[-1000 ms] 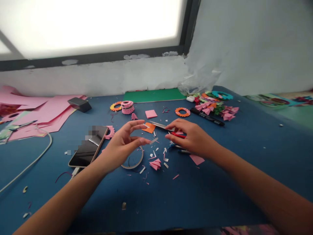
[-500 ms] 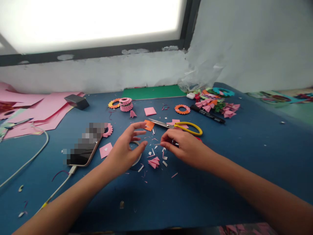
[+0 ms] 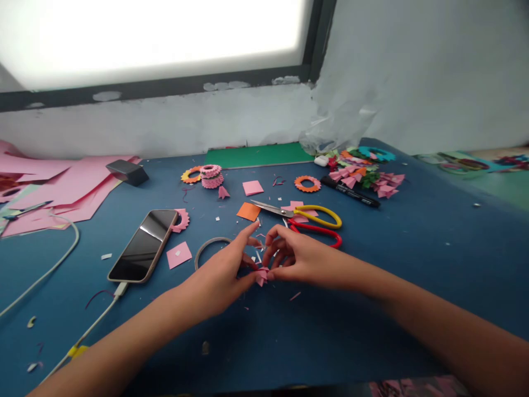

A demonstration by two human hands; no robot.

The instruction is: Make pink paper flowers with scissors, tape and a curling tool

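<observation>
On my head cam, both hands are mid-table: L hand (image 3: 223, 275) and R hand (image 3: 308, 257) pinch a pink folded paper (image 3: 262, 277) btwn their fingertips, low over the blue table (image 3: 363, 342). Just past R hand I see scissors (image 3: 286, 213), red/yellow handles, blades pointing left, tip by an orange square (image 3: 248, 212). A grey ring (image 3: 199, 253) lies partly behind L hand. Farther left, I've got a phone (image 3: 144, 248) w/ white cable (image 3: 98, 321) plugged in. Back right: black marker (image 3: 351, 192) next to a paper pile (image 3: 355, 173); back left, pink sheets (image 3: 78, 184) under a dark box (image 3: 128, 172).
</observation>
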